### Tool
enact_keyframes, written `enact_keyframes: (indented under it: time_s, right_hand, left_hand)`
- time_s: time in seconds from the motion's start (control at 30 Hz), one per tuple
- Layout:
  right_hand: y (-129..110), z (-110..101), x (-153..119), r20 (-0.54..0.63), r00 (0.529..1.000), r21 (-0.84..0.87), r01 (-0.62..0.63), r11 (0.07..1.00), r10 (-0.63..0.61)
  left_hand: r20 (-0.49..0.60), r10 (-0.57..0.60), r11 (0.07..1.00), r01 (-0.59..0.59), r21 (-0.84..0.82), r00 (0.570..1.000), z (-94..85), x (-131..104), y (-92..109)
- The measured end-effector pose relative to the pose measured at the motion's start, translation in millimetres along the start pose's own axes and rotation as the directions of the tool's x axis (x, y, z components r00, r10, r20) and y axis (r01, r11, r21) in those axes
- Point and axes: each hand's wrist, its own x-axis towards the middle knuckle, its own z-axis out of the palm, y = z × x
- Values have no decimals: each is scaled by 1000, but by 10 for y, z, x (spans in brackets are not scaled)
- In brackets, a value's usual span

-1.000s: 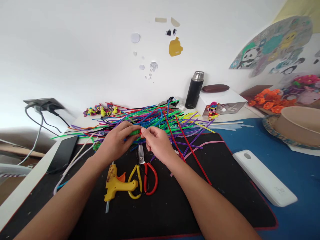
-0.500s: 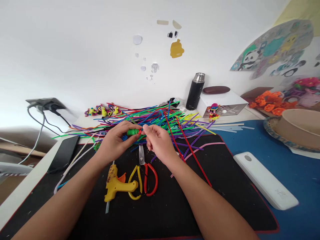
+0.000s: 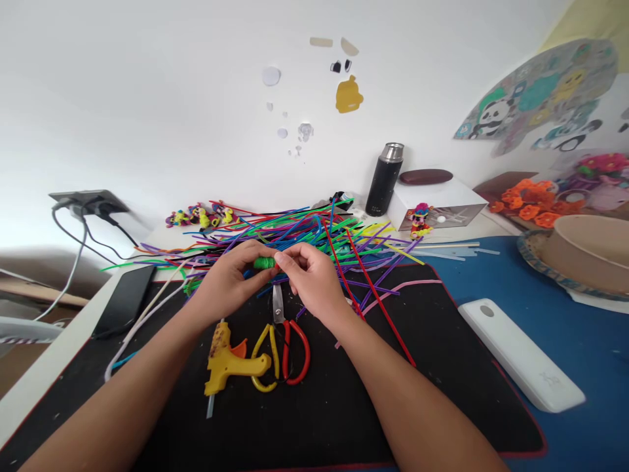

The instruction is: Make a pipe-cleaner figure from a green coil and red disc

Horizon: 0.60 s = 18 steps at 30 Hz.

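Between my two hands is a green coiled pipe cleaner piece (image 3: 264,263) with a bit of red at its right end. My left hand (image 3: 234,274) is closed on it, thumb below and fingers above. My right hand (image 3: 310,278) pinches at the red end; its fingertips hide most of the red. Just below lie scissors (image 3: 278,313) with one yellow and one red handle. Beside them, to the left, a yellow hot glue gun (image 3: 227,362) rests on the black mat (image 3: 324,426). A heap of colourful pipe cleaners (image 3: 314,229) spreads behind my hands.
A black phone (image 3: 124,301) lies at the left and a white power bank (image 3: 521,354) at the right. Behind stand a black flask (image 3: 384,180), a white box (image 3: 437,196) and a small pipe cleaner figure (image 3: 420,220). More figures (image 3: 200,215) sit back left.
My right thumb and fingers have come further over the red end, covering more of it. The green piece is still in my left hand. The scissors and glue gun stay put.
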Motion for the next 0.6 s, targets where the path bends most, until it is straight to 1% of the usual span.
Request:
enact_keyframes:
  time_s: [0.13,0.27,0.47,0.6]
  right_hand:
    - [-13,-7,0,0,1000,6,-1,1000,1]
    - [-12,-11,1,-9,1000,21,8,1000,-8]
    - [3,-18,15,-21,1000,22,5,1000,-4]
    - [26,-16,25,-41,999,33,5,999,-3]
  left_hand:
    - [20,7,1000,-7,9,1000,-5,-10,14]
    - [39,-17,1000,17,10,999,-3,-23,33]
    - [24,-93,987,95,-132,995,48,-45,27]
    - [13,-109,982,110,-151,994,48,-52,7]
